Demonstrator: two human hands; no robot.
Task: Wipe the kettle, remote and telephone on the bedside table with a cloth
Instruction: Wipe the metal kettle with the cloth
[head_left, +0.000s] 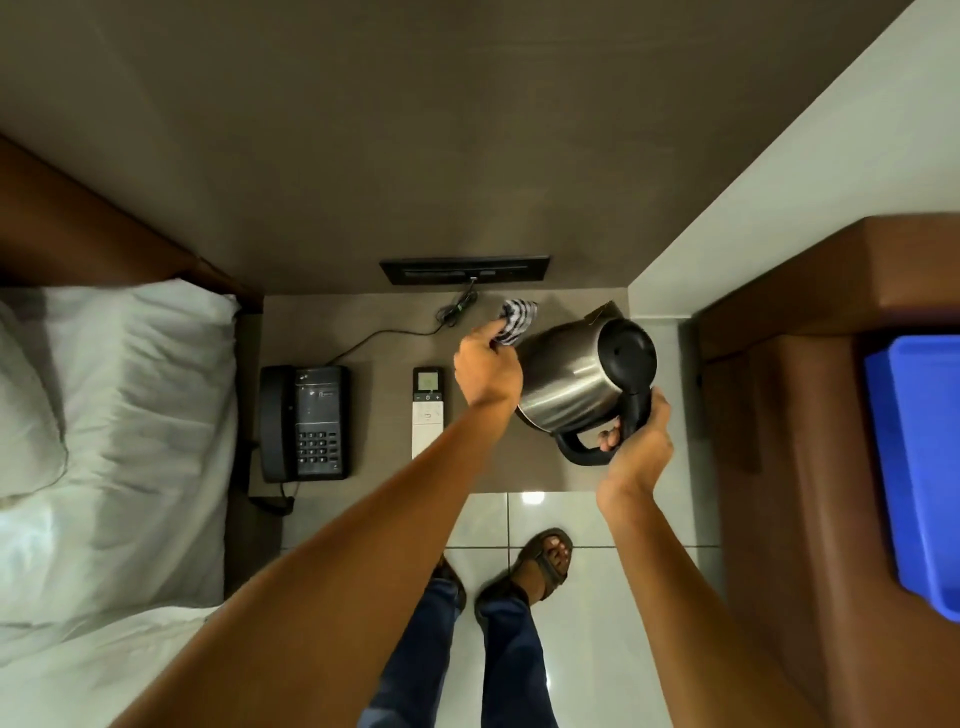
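Kettle (571, 382) — brushed steel body, black lid and black handle, tilted over so the lid faced right and toward you. You held it up above the right part of the table (384, 343). Your right hand (641, 447) was closed around the handle, fingers curled through the loop. Your left hand (485, 366) was bunched shut on a striped dark-and-white cloth (517, 318), which pressed against the kettle's far upper side.

Remote (427, 410) — slim, white lower half, dark top with a small screen, lying flat on the table just left of your left wrist. Phone (304, 422) — black, corded, keypad showing, handset resting in its cradle, at the table's left edge beside the bed (119, 415).

Table — grey-brown top set against a wall of the same tone. A dark socket panel (464, 269) sat on the wall above it, with a thin cord (415, 330) trailing from it across the top to the phone. Pale glossy tiles lay below. A brown padded unit stood at right with a blue tub (919, 467) on it.

Your left hand hid the kettle's left flank, and the cloth's contact patch could not be made out. The tub was cut off by the frame edge.
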